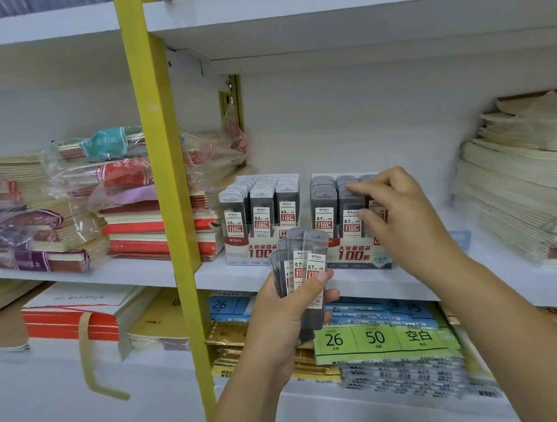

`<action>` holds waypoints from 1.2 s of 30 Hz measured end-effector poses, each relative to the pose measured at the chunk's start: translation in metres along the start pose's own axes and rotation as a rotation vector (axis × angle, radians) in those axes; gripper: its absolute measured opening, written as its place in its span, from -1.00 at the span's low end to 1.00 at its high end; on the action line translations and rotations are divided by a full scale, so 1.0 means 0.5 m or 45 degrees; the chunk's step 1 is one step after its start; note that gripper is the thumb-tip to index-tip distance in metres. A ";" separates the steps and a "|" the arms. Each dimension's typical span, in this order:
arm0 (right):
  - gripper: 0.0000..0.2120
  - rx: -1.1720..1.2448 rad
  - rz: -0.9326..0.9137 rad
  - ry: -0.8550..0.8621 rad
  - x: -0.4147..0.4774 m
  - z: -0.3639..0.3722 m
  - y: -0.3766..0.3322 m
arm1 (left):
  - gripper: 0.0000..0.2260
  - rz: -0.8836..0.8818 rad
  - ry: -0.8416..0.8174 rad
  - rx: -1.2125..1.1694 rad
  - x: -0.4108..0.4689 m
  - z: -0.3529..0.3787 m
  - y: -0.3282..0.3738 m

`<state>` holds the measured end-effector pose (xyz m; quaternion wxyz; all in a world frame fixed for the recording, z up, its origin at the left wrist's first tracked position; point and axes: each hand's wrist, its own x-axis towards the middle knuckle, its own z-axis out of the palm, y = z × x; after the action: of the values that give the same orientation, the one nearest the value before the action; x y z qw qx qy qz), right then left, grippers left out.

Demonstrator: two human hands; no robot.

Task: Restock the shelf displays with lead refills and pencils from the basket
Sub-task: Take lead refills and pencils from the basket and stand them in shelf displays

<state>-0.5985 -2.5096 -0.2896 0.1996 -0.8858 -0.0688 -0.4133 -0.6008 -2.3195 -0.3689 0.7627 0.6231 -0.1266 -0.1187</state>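
Observation:
My left hand point(285, 315) grips a fanned bunch of several grey lead refill cases point(304, 266) marked 0.7, held upright below the shelf edge. Two display boxes stand on the middle shelf: the left display box point(260, 250) with 0.5 refills and the right display box point(352, 254) with 0.7 refills. My right hand point(396, 213) reaches into the right side of the right box; its forefinger points over the case tops and its thumb and curled fingers sit at a refill case point(376, 211) in the rightmost column. Whether that case is pinched is hidden.
A yellow upright point(162, 188) divides the shelving. Wrapped notebook stacks point(127, 205) lie left of the boxes, cream notebook stacks point(533, 186) at the right. Index label packs point(377, 337) fill the shelf below. The white shelf above point(353, 16) overhangs.

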 end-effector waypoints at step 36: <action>-0.71 0.177 0.046 -0.105 0.051 -0.069 -0.024 | -0.53 0.107 -0.046 -0.128 -0.011 0.000 0.027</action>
<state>-0.6100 -2.5139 -0.2469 0.2652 -0.8871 -0.0895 -0.3671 -0.6056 -2.3151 -0.3558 0.7949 0.5759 -0.1603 -0.1040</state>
